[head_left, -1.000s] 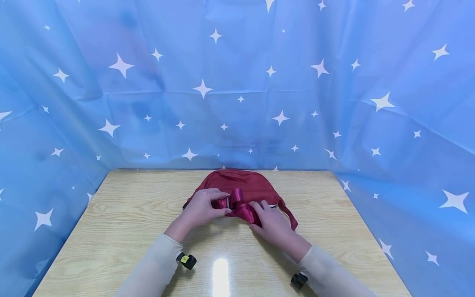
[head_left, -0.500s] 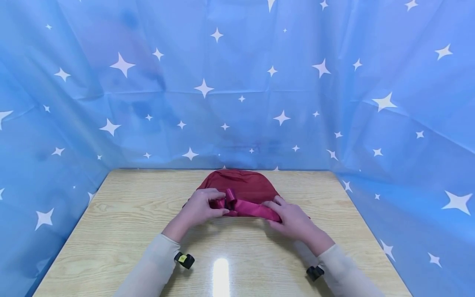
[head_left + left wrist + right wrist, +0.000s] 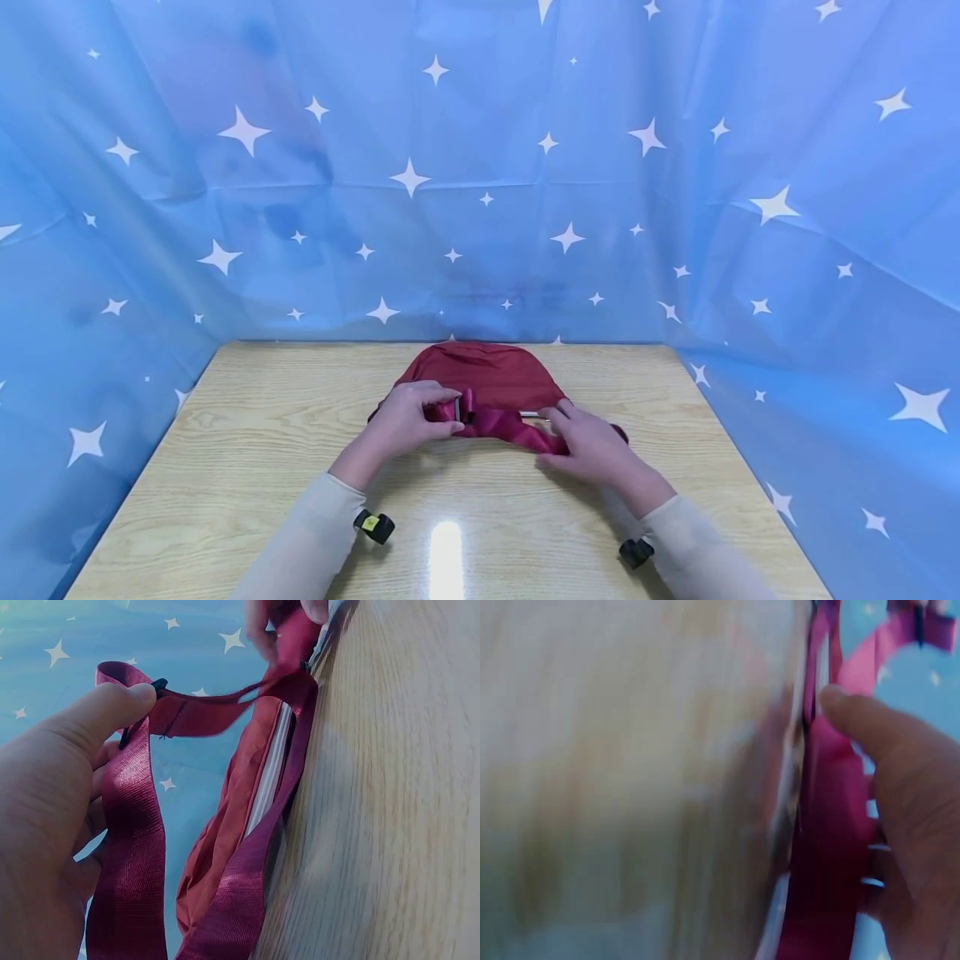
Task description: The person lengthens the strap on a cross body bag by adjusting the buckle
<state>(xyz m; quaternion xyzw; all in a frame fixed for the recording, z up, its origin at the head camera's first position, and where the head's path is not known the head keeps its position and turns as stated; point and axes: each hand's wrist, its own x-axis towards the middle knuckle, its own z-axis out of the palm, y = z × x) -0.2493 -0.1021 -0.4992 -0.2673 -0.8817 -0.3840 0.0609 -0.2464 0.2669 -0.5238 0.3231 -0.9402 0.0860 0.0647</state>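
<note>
1. With the red bag (image 3: 480, 371) as dial centre in the head view, shows pale sleeves (image 3: 303, 537) and black wrist cameras (image 3: 636, 552) at 5 and 7 o'clock.
2. At 4 o'clock, shows the right hand (image 3: 588, 446) gripping the maroon strap (image 3: 498, 422) between thumb and fingers.
3. At 8 o'clock, shows the left hand (image 3: 401, 421) pinching the strap beside a black slider (image 3: 159, 685).
4. Lies, as to the bag, at the far edge of the wood-grain tabletop (image 3: 300, 375).
5. Beyond, at 12 o'clock, shows a star-printed blue backdrop (image 3: 480, 125).
</note>
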